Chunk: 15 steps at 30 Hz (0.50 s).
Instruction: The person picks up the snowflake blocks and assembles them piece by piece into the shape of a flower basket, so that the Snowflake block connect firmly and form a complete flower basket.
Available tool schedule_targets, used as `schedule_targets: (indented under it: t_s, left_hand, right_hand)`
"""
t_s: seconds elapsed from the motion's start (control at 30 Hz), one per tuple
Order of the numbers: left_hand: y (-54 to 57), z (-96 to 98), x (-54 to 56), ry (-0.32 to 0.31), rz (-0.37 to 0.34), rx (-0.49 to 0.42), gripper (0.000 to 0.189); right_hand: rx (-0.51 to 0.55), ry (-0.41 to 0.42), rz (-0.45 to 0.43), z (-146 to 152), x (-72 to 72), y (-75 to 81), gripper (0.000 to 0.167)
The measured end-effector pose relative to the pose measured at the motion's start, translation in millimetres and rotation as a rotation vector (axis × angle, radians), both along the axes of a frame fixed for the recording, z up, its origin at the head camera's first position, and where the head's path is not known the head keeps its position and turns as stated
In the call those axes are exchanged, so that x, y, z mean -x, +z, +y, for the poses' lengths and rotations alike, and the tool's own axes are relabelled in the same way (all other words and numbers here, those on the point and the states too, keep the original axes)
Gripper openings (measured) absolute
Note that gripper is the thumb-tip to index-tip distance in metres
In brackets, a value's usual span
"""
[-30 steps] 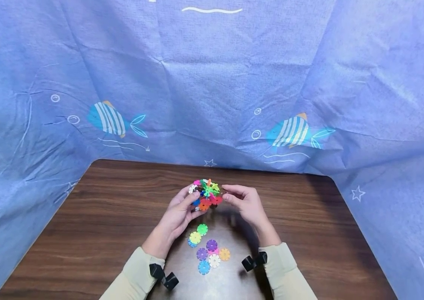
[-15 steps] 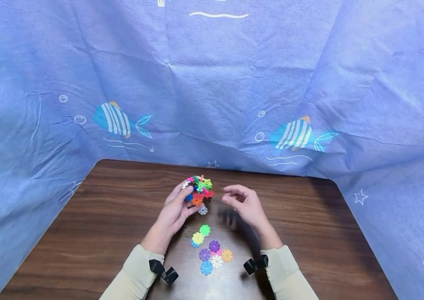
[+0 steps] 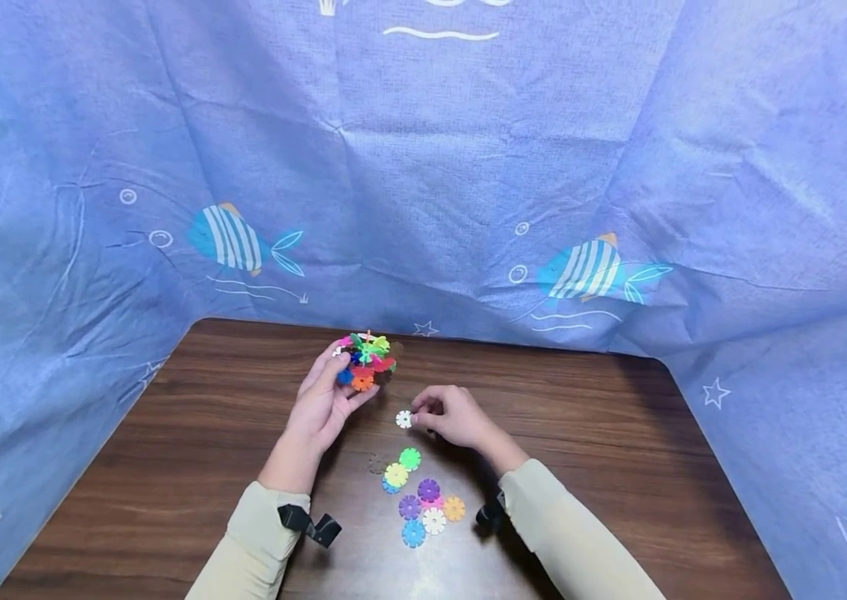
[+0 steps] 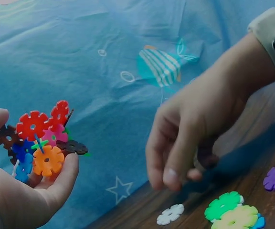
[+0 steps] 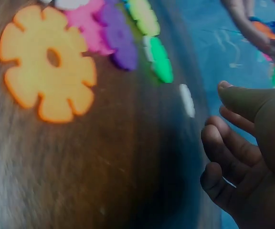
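My left hand (image 3: 318,400) holds a ball-like cluster of interlocking flower-shaped discs (image 4: 48,161), red, orange, blue, green and dark brown, between thumb and fingers. It is raised above the far part of the table. My right hand (image 3: 453,417) hovers over a single white notched disc (image 4: 170,214) lying flat on the wood. In the right wrist view, the thumb and fingers (image 5: 221,143) are parted and loosely bent, with the white disc (image 5: 187,100) just beyond them. Part of the cluster is hidden by the left thumb and palm.
Nearer me lie a green disc (image 3: 410,458), a yellow disc (image 3: 396,475) over a blue one, and a dark disc (image 3: 376,463). A closer group has purple (image 3: 409,507), pink, white, light-blue and orange (image 3: 454,509) discs. Behind the table (image 3: 603,467) hangs a blue fish-print cloth (image 3: 423,208).
My left hand has carried the cluster left and slightly away. My right hand has moved left and down to the white disc, which the left hand's shift leaves in plain view.
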<state>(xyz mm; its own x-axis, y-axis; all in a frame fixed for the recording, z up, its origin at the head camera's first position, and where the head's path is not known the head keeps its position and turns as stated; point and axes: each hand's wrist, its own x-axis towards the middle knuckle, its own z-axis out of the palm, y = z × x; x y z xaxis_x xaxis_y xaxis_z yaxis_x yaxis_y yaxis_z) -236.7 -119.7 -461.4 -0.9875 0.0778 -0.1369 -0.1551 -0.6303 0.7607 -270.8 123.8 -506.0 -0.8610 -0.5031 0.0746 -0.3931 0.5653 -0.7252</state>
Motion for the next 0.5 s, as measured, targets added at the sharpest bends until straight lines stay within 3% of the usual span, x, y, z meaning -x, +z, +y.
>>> schedule_targets:
  t_s: [0.23,0.37,0.5]
  left_hand:
    - [2.4,-0.2,-1.8,-0.011,-0.021,-0.015,0.059]
    - [2.7,1.2,-2.9,-0.013,-0.015,-0.013,0.059]
    - [2.3,3.0,-2.9,-0.027,0.002,-0.005,0.057]
  right_hand:
    - [-0.135,-0.027,0.04,-16.2,2.3,-5.1,0.03]
    - [-0.202,-0.048,0.061,-20.6,2.2,-5.8,0.024]
    - [-0.188,-0.07,0.044,-21.2,2.3,-5.4,0.021]
